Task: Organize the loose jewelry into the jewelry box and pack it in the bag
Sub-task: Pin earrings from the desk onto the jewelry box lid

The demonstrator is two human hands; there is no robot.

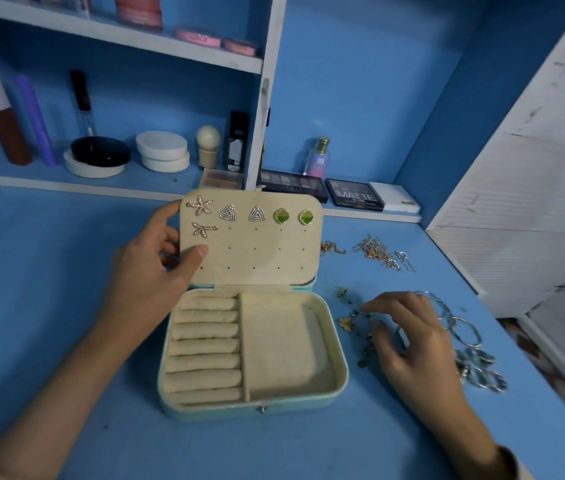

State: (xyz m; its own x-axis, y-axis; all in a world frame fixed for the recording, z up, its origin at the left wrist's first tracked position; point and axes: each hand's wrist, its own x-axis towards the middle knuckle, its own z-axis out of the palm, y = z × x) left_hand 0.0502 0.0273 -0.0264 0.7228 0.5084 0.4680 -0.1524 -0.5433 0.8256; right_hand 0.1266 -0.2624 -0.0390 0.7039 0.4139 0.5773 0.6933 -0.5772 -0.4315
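Left hand (149, 271) pinches the earring panel (267, 258) upright to expose the jewelry box (253, 410); right hand (412, 341), fingers relaxed and empty, hovers over loose jewelry (350, 322) by the right edge of the tabletop (49, 289).

Mint jewelry box (341, 384), beige lining, green earrings (294, 216) (blue table (66, 271)).

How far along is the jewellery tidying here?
Done: six sparkly stud earrings sit pinned on the beige earring panel of the open mint-green jewelry box. In hand: the left hand holds that panel up while the right hand reaches over dark beaded jewelry. Left: gold chains and silver bangles lie on the blue table, the box's ring rolls and compartment are bare, and no bag shows.
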